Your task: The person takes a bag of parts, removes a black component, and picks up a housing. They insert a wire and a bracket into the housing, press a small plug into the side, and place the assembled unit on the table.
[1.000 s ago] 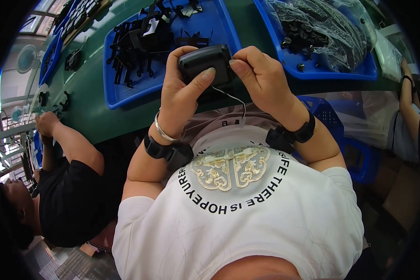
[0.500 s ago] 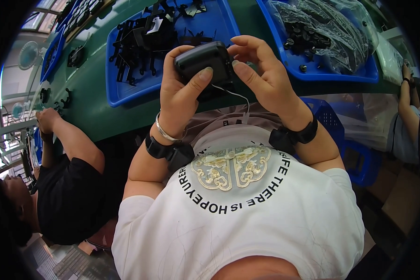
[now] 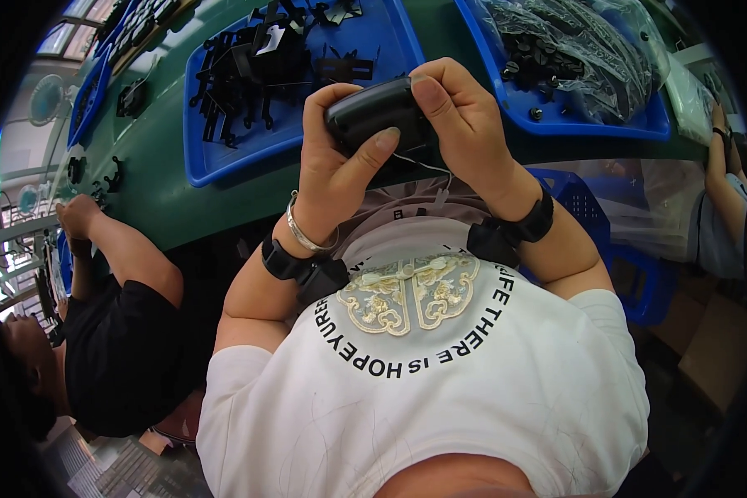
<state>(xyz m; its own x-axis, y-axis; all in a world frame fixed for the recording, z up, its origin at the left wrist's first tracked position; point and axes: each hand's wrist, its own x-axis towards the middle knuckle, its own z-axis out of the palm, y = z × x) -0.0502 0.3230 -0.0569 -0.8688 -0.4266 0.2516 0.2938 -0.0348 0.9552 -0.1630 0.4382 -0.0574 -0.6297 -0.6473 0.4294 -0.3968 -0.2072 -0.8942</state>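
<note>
A rounded black plastic housing (image 3: 365, 116) with a thin white cable (image 3: 423, 165) hanging from it is held above the table's near edge. My left hand (image 3: 340, 158) grips its left end, the thumb lying across the near face. Around the right end closes my right hand (image 3: 465, 124), its thumb and fingers pressed on the corner. The cable runs down to a small pale connector (image 3: 441, 197) in front of my shirt. The far side of the housing is hidden from me.
Beyond my hands, a blue tray (image 3: 192, 166) holds black brackets (image 3: 266, 58). A second blue tray (image 3: 631, 129) at right has small black knob-like parts (image 3: 548, 66) and clear plastic bags (image 3: 606, 50). A co-worker's arm (image 3: 133, 249) works at left; another person's arm (image 3: 726, 158) shows at far right.
My right hand has gone from spread fingers beside the housing to closing on its right end. The housing has tilted and shifted slightly to the right.
</note>
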